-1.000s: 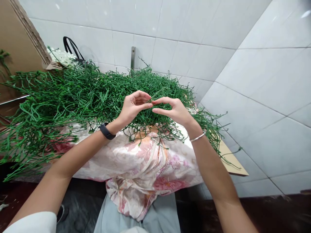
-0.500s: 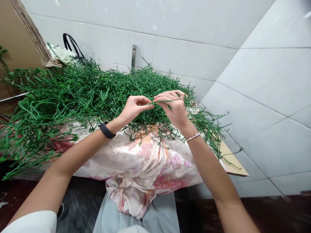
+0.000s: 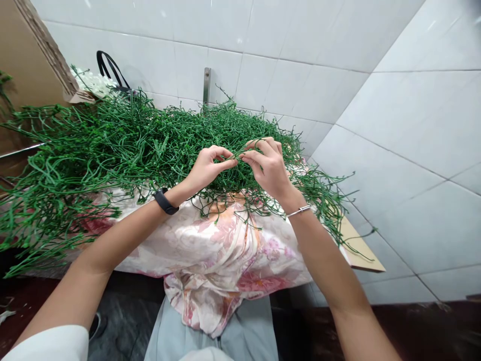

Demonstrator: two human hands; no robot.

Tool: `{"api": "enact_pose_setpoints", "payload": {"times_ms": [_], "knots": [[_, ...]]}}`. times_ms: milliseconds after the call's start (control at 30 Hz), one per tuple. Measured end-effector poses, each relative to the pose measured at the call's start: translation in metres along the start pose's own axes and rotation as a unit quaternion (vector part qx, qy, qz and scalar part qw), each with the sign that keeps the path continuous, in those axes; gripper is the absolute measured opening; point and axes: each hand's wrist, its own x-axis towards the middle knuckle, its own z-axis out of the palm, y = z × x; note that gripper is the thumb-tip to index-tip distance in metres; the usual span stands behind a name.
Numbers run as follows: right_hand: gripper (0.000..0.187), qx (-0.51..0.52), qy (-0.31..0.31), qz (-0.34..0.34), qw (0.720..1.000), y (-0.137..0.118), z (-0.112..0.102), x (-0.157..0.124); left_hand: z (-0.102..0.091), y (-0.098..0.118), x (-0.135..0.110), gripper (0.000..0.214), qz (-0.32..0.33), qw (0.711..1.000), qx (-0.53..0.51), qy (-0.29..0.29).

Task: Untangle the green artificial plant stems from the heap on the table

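Observation:
Between my two hands runs a thin green artificial stem, held above the near side of a big pile. My left hand, with a black band on its wrist, pinches the stem between thumb and fingers. Close beside it, my right hand grips the stem's other part with its fingertips; a thin bracelet is on that wrist. Below and behind spreads the tangled heap of green plastic stems. It lies on a floral cloth that drapes over my lap.
A tiled wall rises behind the heap and turns a corner at the right. A cardboard box stands at the left, near white flowers and a black strap. A board corner sticks out at the right.
My right hand's fingers have shifted along the stem, which no longer lies straight across the hand but bends up near the fingertips. My left hand has stayed almost in place.

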Motion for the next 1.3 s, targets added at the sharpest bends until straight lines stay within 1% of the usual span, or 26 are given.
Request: {"api": "enact_pose_setpoints", "payload": {"times_ms": [100, 200, 333, 400, 533, 633, 767, 833, 900, 1067, 1133, 1200, 1300], "knots": [[0.020, 0.008, -0.001, -0.003, 1.000, 0.001, 0.000, 0.000, 0.000, 0.001, 0.000, 0.013, 0.001, 1.000, 0.008, -0.011], [0.021, 0.023, -0.019, -0.008, 1.000, 0.001, 0.000, 0.000, 0.000, 0.002, 0.001, 0.011, 0.008, 1.000, 0.022, -0.019], [0.020, 0.035, -0.034, -0.012, 0.999, -0.001, 0.002, 0.000, 0.000, 0.004, 0.001, 0.028, 0.023, 0.999, 0.027, -0.028], [0.022, 0.035, -0.037, -0.016, 0.999, -0.001, 0.003, 0.000, -0.001, 0.005, 0.001, 0.031, 0.026, 0.998, 0.032, -0.038], [0.024, 0.032, -0.049, -0.022, 0.998, -0.001, 0.004, -0.001, -0.001, 0.007, 0.000, 0.023, 0.038, 0.996, 0.049, -0.071], [0.025, 0.051, -0.039, -0.002, 0.998, -0.003, 0.005, -0.001, 0.000, 0.006, -0.001, 0.016, 0.054, 0.996, 0.048, -0.048], [0.023, 0.105, -0.025, 0.053, 0.993, -0.008, 0.004, 0.000, 0.002, 0.003, -0.002, 0.013, 0.063, 0.997, 0.037, 0.001], [0.021, 0.136, -0.025, 0.082, 0.987, -0.011, 0.002, 0.001, 0.002, 0.004, -0.002, 0.014, 0.059, 0.998, 0.020, 0.016], [0.020, 0.164, -0.039, 0.100, 0.981, -0.013, -0.001, 0.002, 0.002, 0.005, -0.003, 0.015, 0.049, 0.999, -0.006, 0.012], [0.015, 0.215, -0.084, 0.115, 0.966, -0.013, -0.005, 0.002, 0.001, 0.009, -0.001, 0.019, -0.020, 0.993, -0.109, -0.050], [0.016, 0.211, -0.093, 0.102, 0.968, -0.013, -0.005, 0.002, 0.001, 0.008, 0.001, 0.015, -0.034, 0.989, -0.132, -0.049], [0.017, 0.187, -0.095, 0.082, 0.974, -0.014, -0.004, 0.001, 0.001, 0.006, 0.002, 0.012, -0.039, 0.988, -0.146, -0.039], [0.019, 0.137, -0.080, 0.059, 0.986, -0.014, -0.003, 0.000, 0.001, 0.005, 0.002, 0.013, -0.041, 0.987, -0.155, -0.014]]}}
